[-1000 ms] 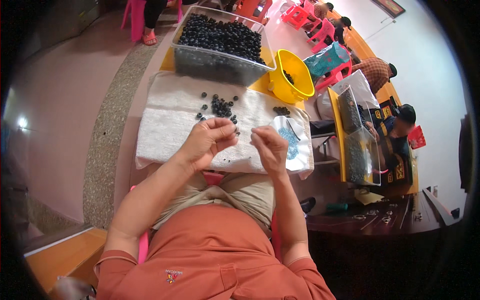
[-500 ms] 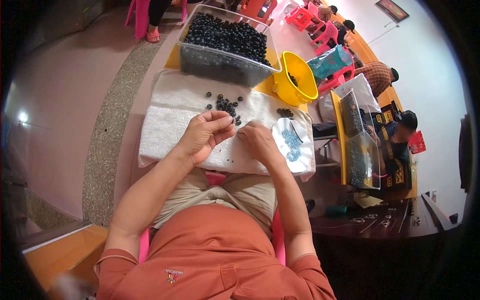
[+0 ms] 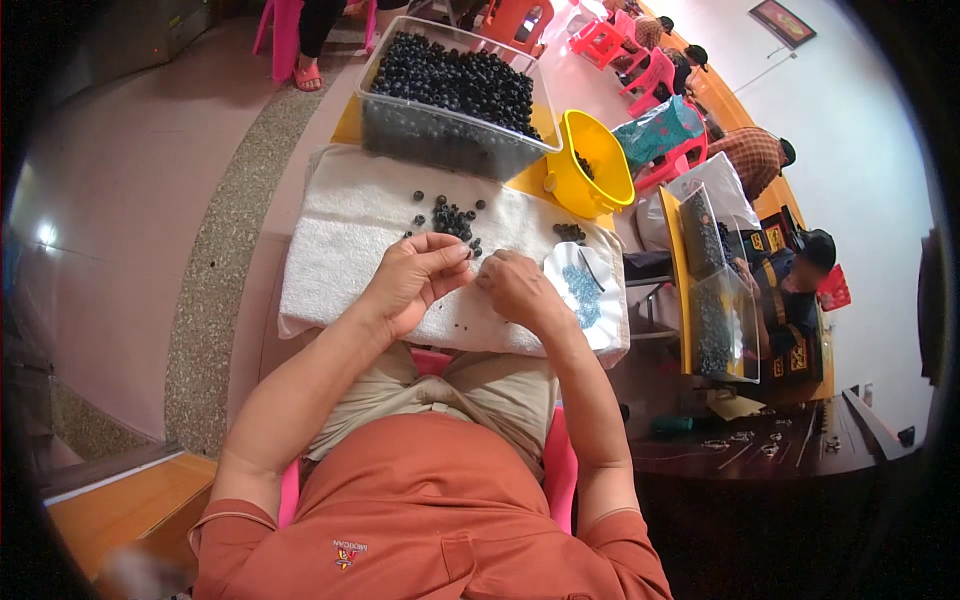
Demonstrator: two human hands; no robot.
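Observation:
Over the white towel, my left hand (image 3: 415,285) pinches with thumb and forefinger; whatever is between the tips is too small to name. Close to its right, my right hand (image 3: 525,292) has its fingers curled together, and what they grip is hidden. Just beyond the fingertips lies a loose pile of round black beads (image 3: 452,220), with a few scattered to its left. A white fluted dish (image 3: 603,328) beside my right hand holds small pale-blue pieces (image 3: 581,288) and a thin dark stick (image 3: 592,268). Another small cluster of black beads (image 3: 569,232) rests above the dish.
The white towel (image 3: 345,225) covers the table. At its far side stand a clear plastic bin (image 3: 430,135) full of black beads and a yellow tub (image 3: 603,200) with some inside. To the right, a person sits by a table with clear bins (image 3: 722,325).
The view has tilted slightly, so the table sits a little lower. My right hand's fingers have shifted a little; my left hand keeps its pinch.

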